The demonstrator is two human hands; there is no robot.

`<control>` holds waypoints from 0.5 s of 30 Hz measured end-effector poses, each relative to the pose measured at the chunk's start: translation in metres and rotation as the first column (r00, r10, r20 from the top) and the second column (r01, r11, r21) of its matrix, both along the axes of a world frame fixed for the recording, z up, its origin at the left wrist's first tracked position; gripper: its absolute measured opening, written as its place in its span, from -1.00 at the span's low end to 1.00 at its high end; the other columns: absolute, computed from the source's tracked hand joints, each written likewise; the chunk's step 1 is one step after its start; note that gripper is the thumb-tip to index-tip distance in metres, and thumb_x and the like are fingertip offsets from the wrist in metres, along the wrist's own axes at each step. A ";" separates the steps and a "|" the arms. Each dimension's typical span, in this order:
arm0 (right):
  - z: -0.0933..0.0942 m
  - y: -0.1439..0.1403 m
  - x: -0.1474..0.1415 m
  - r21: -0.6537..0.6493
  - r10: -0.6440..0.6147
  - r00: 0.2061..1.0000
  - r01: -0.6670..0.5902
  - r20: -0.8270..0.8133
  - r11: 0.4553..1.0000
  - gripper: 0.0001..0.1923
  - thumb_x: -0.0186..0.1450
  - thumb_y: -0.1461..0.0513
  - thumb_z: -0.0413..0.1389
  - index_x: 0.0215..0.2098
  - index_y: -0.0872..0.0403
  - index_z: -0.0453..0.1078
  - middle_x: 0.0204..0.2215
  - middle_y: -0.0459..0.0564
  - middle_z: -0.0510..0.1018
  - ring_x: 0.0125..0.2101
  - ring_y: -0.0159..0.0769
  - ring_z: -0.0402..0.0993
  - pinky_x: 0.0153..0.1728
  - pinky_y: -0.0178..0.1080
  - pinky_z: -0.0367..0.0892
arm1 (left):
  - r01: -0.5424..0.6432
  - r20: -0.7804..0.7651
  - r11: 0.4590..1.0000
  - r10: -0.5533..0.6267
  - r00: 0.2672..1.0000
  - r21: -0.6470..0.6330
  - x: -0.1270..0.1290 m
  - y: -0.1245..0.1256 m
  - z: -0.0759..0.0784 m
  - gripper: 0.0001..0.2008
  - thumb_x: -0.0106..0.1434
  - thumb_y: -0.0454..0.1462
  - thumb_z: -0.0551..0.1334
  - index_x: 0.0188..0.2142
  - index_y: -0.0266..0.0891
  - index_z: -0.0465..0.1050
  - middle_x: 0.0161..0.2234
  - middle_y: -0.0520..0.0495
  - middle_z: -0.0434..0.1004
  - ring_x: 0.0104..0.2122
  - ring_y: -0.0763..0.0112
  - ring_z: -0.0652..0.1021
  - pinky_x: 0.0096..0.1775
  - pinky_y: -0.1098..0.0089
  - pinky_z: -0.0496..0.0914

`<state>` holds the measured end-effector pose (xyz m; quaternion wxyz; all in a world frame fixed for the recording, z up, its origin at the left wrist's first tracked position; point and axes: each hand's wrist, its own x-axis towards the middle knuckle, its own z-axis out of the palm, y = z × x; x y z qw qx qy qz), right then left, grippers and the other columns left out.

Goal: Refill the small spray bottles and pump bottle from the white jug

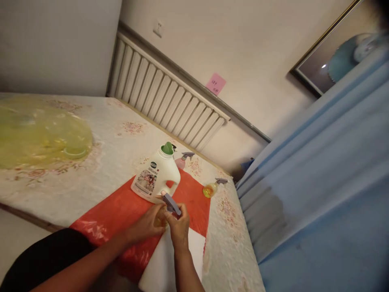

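Note:
Both of my hands are on one small spray bottle (pixel 172 204) with a grey trigger head and an orange-tinted body. My left hand (pixel 153 219) wraps around the body, hiding most of it. Fingers of my right hand (pixel 179 223) close around the grey head and neck. Just beyond the hands stands a large white jug (pixel 158 176) with a printed label, a handle and a green piece in its mouth. A white sheet-like item (pixel 170 261) lies beneath my right forearm, on a red plastic sheet (pixel 194 198).
A second spray bottle (pixel 210 189) with yellow-orange liquid stands on the right, and a pink one (pixel 181 161) behind the jug. At left lies a yellow translucent plastic bag (pixel 39 134) on the floral tablecloth (pixel 118 146). A radiator (pixel 170 93) runs behind; a blue curtain (pixel 322 174) hangs right.

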<state>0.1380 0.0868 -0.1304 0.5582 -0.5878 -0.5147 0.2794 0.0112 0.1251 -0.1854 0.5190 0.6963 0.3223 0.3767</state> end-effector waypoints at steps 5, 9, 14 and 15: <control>0.014 -0.013 0.002 0.038 0.033 0.999 -0.032 -0.040 0.999 -0.83 0.01 0.24 0.26 -0.44 0.09 0.39 -0.54 -0.21 0.43 -0.50 -0.39 0.30 -0.43 -0.36 0.28 | -0.089 -0.100 0.985 0.105 0.989 0.148 -0.006 -0.015 0.021 -0.42 -0.01 -0.31 0.29 0.05 -0.25 0.31 0.01 -0.20 0.50 0.03 0.02 0.48 0.06 0.15 0.35; 0.032 -0.032 0.006 0.076 0.093 0.990 -0.085 -0.107 0.993 -0.78 0.02 0.19 0.29 -0.42 0.09 0.38 -0.52 -0.18 0.46 -0.50 -0.38 0.32 -0.44 -0.35 0.28 | -0.117 -0.132 0.968 0.149 0.980 0.221 -0.007 -0.040 0.039 -0.43 -0.05 -0.34 0.28 0.02 -0.21 0.31 -0.01 -0.17 0.51 0.01 0.06 0.49 0.07 0.16 0.35; 0.045 -0.059 0.008 0.144 0.210 0.923 -0.171 -0.322 0.975 -0.72 0.01 0.19 0.33 -0.37 0.09 0.38 -0.51 -0.17 0.47 -0.48 -0.37 0.36 -0.41 -0.33 0.29 | -0.107 -0.111 0.975 0.130 0.985 0.195 -0.003 -0.078 0.064 -0.45 -0.06 -0.35 0.28 -0.01 -0.21 0.33 -0.02 -0.16 0.53 -0.02 0.07 0.51 0.05 0.17 0.36; 0.047 -0.064 0.009 0.164 0.223 0.909 -0.175 -0.352 0.971 -0.72 0.01 0.19 0.33 -0.35 0.09 0.38 -0.50 -0.17 0.48 -0.47 -0.36 0.37 -0.40 -0.33 0.30 | -0.094 -0.111 0.979 0.115 0.987 0.183 -0.001 -0.085 0.068 -0.46 -0.06 -0.34 0.27 -0.01 -0.21 0.34 -0.02 -0.16 0.54 -0.02 0.07 0.51 0.04 0.17 0.36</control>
